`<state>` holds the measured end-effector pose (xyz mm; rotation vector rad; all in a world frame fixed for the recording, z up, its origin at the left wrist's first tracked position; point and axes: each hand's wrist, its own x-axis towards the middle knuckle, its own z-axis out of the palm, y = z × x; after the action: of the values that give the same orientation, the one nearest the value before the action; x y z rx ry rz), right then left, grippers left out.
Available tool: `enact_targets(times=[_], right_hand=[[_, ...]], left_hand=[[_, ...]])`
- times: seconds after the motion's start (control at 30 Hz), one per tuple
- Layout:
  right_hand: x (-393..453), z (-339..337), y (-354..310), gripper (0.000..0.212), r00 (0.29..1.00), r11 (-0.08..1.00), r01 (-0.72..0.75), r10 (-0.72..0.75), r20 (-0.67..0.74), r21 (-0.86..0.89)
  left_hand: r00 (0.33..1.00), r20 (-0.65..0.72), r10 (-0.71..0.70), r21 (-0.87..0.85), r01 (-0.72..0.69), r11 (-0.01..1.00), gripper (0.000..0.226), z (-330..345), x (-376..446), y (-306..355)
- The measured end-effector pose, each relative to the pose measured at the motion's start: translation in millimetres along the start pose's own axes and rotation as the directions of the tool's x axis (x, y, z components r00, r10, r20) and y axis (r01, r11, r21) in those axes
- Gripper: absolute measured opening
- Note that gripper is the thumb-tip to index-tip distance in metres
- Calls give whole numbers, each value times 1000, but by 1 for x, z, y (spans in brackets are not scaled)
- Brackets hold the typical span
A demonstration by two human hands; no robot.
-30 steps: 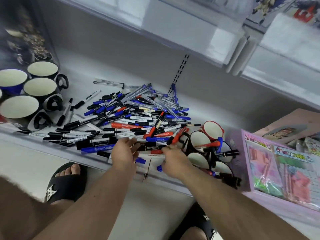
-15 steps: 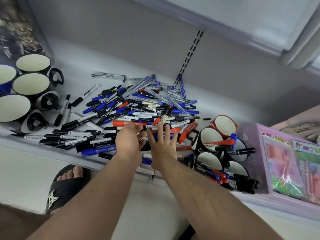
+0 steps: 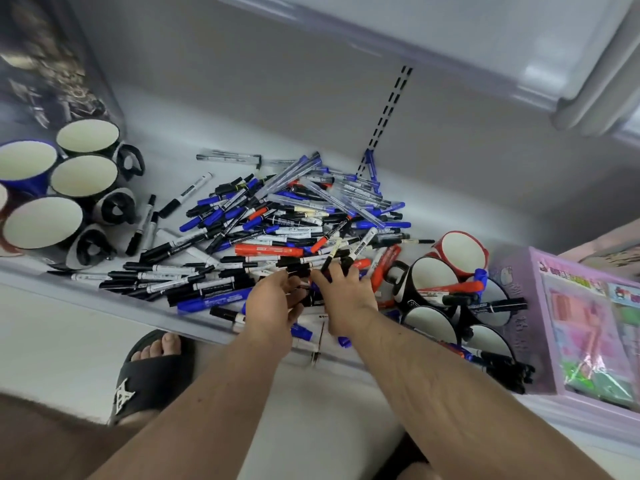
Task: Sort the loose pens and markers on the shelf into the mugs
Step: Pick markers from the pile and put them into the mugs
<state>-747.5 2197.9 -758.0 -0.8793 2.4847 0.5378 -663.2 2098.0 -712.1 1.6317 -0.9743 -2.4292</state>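
Both hands work at the near edge of the big loose heap of black, blue and red plastic pens and markers (image 3: 277,230), which spreads across the pale grey shelf (image 3: 104,299) ahead of the fingers and away to the left. The left hand (image 3: 268,306) has its fingers curled down into the black markers beneath it; whether it has actually closed on one I cannot tell. The right hand (image 3: 343,292), just beside it, reaches forward with fingers partly spread, the tips touching black-capped markers; no firm grip shows there either.

These things look light, stiff and smooth-barrelled, so they should roll and slide off one another when the heap is disturbed. A pinch at mid-barrel, or a fistful of several lying parallel, seems the sensible hold; the thin clear-barrelled pens (image 3: 325,195) at the far side look more slippery.

To the right of the right hand stands a cluster of black and red ceramic mugs with white insides (image 3: 450,271), already holding some markers. Far to the left of the left hand sit dark and blue empty mugs (image 3: 83,174).

The print on the marker barrels is too small to read. The pink plastic box (image 3: 588,327) at far right bears lettering I cannot make out. A black slide sandal (image 3: 145,375) below shows a white emblem.
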Motion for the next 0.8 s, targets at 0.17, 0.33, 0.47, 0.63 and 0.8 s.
enact_targets(times=[0.17, 0.33, 0.47, 0.63, 0.8], right_hand=[[2, -2, 2, 120, 1000, 999, -14, 13, -22, -40], [-4, 8, -6, 85, 980, 988, 94, -113, -164, -119], [1, 15, -8, 80, 987, 999, 52, -50, -151, 11], [7, 11, -9, 72, 996, 992, -6, 17, -89, 123], [9, 14, 1, 65, 990, 983, 63, -40, -137, 171]], left_hand=[[998, -44, -44, -51, 41, 998, 17, -10, 4, -4], [995, -62, -76, -133, 67, 989, 14, -11, 8, -2], [996, -60, -69, -110, 62, 992, 21, -7, 6, -1], [992, -84, -92, -121, 82, 989, 20, -8, 9, -2], [993, -72, -95, -126, 85, 988, 23, -9, 11, -1]])
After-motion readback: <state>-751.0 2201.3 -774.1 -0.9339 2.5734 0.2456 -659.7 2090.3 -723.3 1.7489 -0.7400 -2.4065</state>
